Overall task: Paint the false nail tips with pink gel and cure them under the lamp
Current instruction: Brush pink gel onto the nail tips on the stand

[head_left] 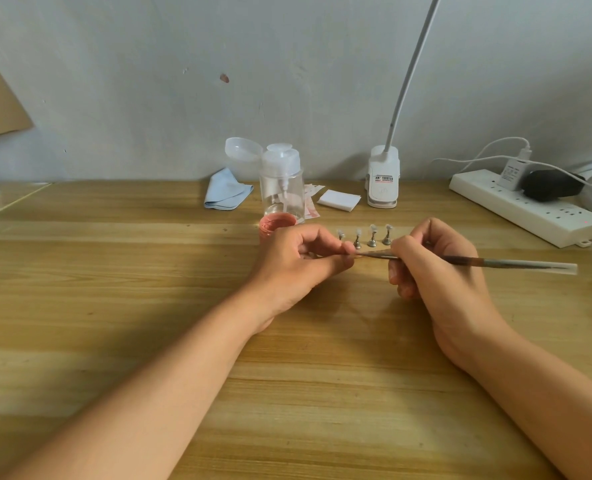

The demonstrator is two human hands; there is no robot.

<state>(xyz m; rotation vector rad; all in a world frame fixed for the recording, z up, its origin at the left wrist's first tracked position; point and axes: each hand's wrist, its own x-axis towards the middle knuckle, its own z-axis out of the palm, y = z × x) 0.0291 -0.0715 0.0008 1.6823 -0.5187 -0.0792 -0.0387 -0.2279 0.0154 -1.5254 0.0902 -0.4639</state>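
Observation:
Several small metal stands (363, 235) with clear false nail tips stand in a row on the wooden table (149, 271), just behind my hands. My left hand (301, 263) pinches something small between thumb and fingers; the item itself is hidden. My right hand (433, 265) grips a thin brush (516, 264), whose tip points left and meets my left fingertips. An open jar of pink gel (274, 225) sits just behind my left hand. A white clip-on lamp (383, 176) with a long gooseneck stands at the table's back edge.
A clear pump bottle (282, 183) with its lid flipped up stands behind the jar. A blue cloth (226, 190) and white pads (339, 199) lie near it. A white power strip (529, 209) with plugs and cables lies at the right rear.

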